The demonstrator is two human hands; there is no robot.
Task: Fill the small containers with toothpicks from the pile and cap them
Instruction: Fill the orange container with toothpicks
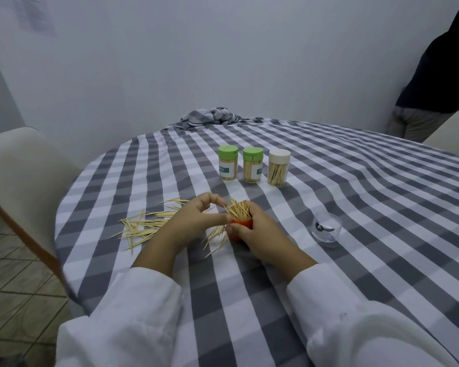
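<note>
Grey-and-white checked cloth covers the round bench (pixel 329 207), plain pale wall behind. Near the front-middle of the bench sits a small orange plastic container (pixel 240 224), upright, uncapped, stuffed with wooden toothpicks (pixel 239 210) that stick out of its mouth in a fanned bunch. Right hand (pixel 263 234) grips the container from the right side, fingers and thumb curled round its body. Left hand (pixel 194 219) is just left of the container, fingers (pixel 210 200) arched over, fingertip and thumb meeting at the bunch's left edge; whether they pinch a toothpick cannot be told. Both wrists come out of white sleeves (pixel 143 313).

Loose pile of wooden toothpicks (pixel 143 226) lies scattered on the cloth toward the left edge of the bench, with a few more spread under and between the hands.

Right of the hands, apart from them, a clear plastic round piece (pixel 326 227) with a dark mark lies on the cloth; cap or cup, cannot tell.

Farther back, near mid-bench, three filled containers stand upright in a row, close together: green-capped clear container with white-and-green label (pixel 228 163), second green-capped labelled container (pixel 252 165), white-capped clear container (pixel 279 167). All three capped.

Bunched-up cloth (pixel 210 116) at the far edge. Beige chair back (pixel 19 176) at left edge, another pale chair (pixel 451 131) at far right. Person in dark top (pixel 440 75) stands at the far right by the wall. Tiled floor (pixel 11 300) at lower left.
</note>
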